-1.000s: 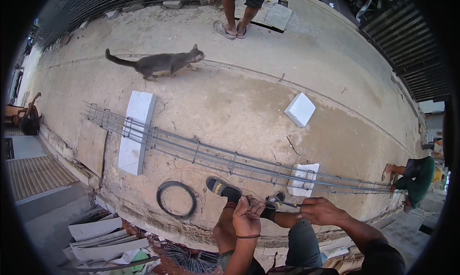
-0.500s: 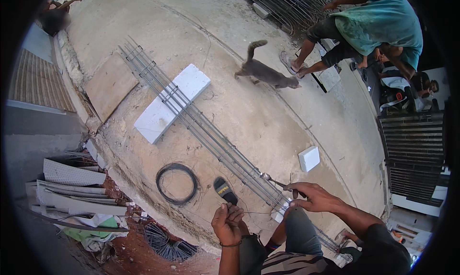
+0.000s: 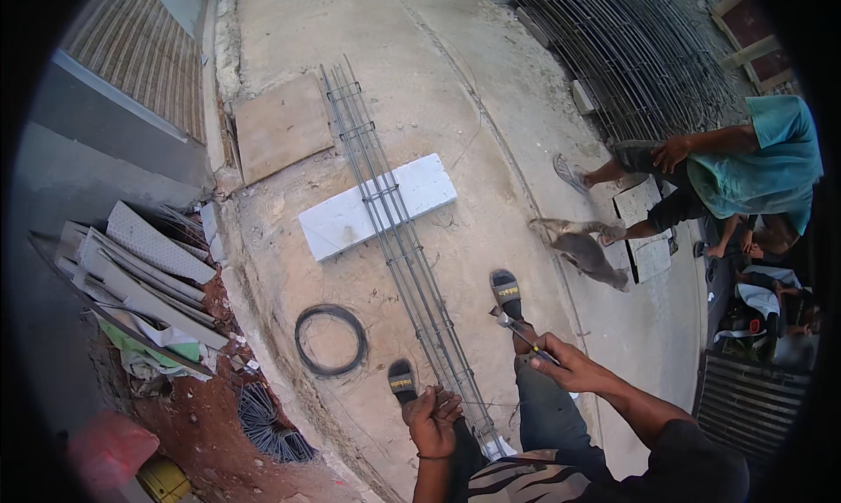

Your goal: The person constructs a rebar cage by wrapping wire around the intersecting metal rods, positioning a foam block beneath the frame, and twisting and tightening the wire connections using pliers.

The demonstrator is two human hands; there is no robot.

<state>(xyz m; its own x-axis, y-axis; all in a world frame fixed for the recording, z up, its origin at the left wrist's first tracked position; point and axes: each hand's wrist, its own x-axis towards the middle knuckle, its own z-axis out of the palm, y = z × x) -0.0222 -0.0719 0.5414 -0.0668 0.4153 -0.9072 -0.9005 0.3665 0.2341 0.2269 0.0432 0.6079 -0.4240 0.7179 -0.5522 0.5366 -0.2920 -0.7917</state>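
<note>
My right hand (image 3: 568, 364) grips what look like steel pincers (image 3: 522, 329), their metal head pointing up and left beside my right foot. My left hand (image 3: 435, 420) is closed on a thin wire (image 3: 489, 404), which sticks out to the right. Between my feet runs a long rebar cage (image 3: 405, 256) of parallel bars with several stirrups. It lies across a white block (image 3: 337, 227), and my hands are above its near end. A second white piece (image 3: 497, 449) shows under that near end, partly hidden by my legs.
A coil of dark wire (image 3: 300, 343) lies left of the cage. A grey cat (image 3: 589, 256) stands at right, near a person in a teal shirt (image 3: 745, 183). Rebar bundles (image 3: 622, 52) fill the back right. Stacked sheets (image 3: 144, 266) and a rod bundle (image 3: 270, 426) lie left.
My view has turned, and the cage now runs more upright in it. My right foot shows beside the cage. The pincers have come away from the bars; the cat has turned near the person's feet.
</note>
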